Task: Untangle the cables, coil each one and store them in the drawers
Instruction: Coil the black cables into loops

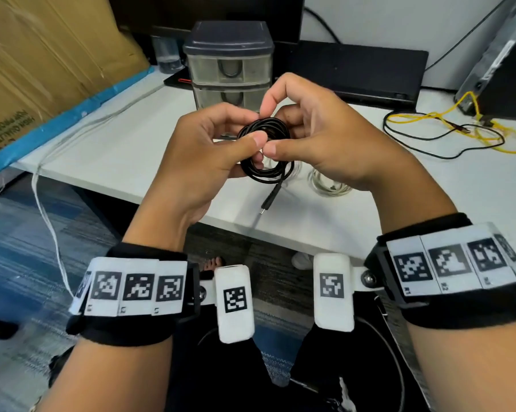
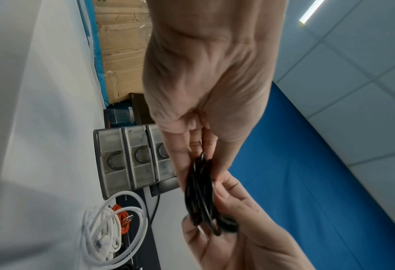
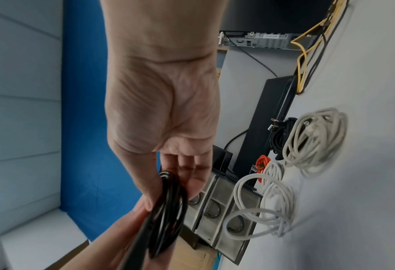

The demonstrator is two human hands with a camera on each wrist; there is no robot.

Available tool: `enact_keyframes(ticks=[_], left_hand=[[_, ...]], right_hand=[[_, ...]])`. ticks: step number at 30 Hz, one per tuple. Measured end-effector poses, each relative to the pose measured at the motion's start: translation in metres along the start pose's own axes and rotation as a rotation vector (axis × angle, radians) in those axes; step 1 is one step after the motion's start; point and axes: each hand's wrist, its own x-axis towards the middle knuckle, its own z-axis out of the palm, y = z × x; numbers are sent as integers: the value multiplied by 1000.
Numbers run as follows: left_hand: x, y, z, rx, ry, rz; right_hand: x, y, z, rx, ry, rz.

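Smooth white desk (image 1: pixel 132 156); left hand (image 1: pixel 200 153), right hand (image 1: pixel 319 135) pinching glossy black cable coil (image 1: pixel 265 150).

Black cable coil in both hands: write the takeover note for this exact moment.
Left hand and right hand both pinch the black cable coil above the desk; its plug end hangs loose.
Drawer unit stands behind, drawers closed.
White coils lie on the desk, coiled but unstored.
Yellow cable lies loose with a black one, far right.
Left: finish this coil, coil the rest, store all.
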Motion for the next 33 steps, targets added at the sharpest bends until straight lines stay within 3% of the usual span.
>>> enact_keyframes(ticks=[11, 15, 21, 33], left_hand=[[1, -5, 2, 147, -14, -9], [4, -6, 7, 106, -13, -4], [5, -9, 6, -9, -151, -107], [14, -8, 5, -60, -40, -48]], right_hand=[[0, 13, 2, -126, 22, 43], [0, 14, -1, -169, 113, 34], [-2, 21, 0, -209, 206, -5], [0, 25, -10, -10, 161, 136]])
